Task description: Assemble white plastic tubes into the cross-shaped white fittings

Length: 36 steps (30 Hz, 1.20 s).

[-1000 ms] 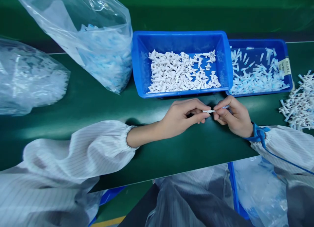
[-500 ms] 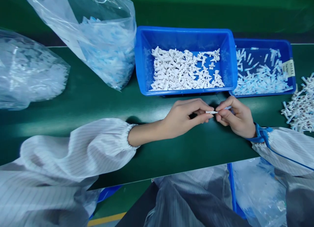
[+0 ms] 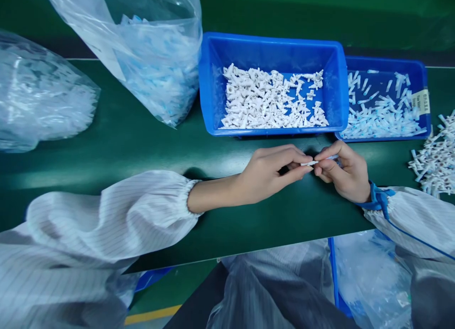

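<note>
My left hand pinches a small white plastic fitting between thumb and fingers. Facing it, my right hand is closed on a slim translucent plastic tube, whose end shows past the fingers. The two parts meet, or nearly meet, between my fingertips; the exact contact is too small to tell. Just beyond my hands stands a blue bin with many white fittings. Beside it on the right, a second, shallower blue bin holds pale tubes with light-blue tips.
A pile of white pieces lies on the green table at the right. Two clear bags, one with bluish parts and one with whitish parts, stand at the left. Another clear bag sits in a blue container below the table edge.
The view has shifted slightly, so the bins sit a little further right. Both hands keep their pinch at nearly the same spot, with only a slight shift of the fingers.
</note>
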{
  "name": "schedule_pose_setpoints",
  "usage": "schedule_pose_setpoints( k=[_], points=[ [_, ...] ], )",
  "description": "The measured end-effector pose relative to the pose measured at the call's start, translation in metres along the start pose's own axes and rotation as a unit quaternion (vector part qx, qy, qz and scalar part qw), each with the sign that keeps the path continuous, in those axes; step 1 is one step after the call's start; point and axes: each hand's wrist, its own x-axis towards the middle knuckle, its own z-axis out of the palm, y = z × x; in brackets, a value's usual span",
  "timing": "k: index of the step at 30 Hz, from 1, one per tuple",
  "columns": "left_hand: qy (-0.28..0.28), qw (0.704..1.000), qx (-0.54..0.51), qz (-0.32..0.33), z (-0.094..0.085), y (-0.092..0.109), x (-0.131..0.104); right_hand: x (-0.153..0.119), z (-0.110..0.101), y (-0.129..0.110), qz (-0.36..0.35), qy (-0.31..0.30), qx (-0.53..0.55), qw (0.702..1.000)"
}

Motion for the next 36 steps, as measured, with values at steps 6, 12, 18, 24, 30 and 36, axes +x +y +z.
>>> schedule_pose_setpoints(
  k=[6,12,18,24,30,36],
  points=[
    [-0.002,0.999,0.035,0.018,0.0,0.001,-0.001,0.001,-0.002,-0.002,-0.036,0.0,-0.071,0.997],
    [-0.002,1.0,-0.012,-0.022,0.002,0.0,-0.001,0.002,0.0,-0.003,-0.022,0.011,-0.1,0.995],
    [-0.001,0.992,-0.087,-0.086,0.003,0.0,0.002,0.001,0.002,0.0,-0.009,0.013,-0.076,0.997],
    [0.001,0.977,-0.151,-0.149,0.003,0.001,0.006,0.002,0.0,0.0,-0.017,0.015,-0.088,0.996],
    [-0.012,0.973,-0.154,-0.169,0.001,0.0,0.008,0.005,-0.009,-0.007,-0.047,-0.008,-0.168,0.985],
    [-0.02,0.97,-0.174,-0.167,-0.001,0.002,0.011,0.01,-0.016,-0.014,-0.109,-0.052,-0.246,0.962]
  ],
)
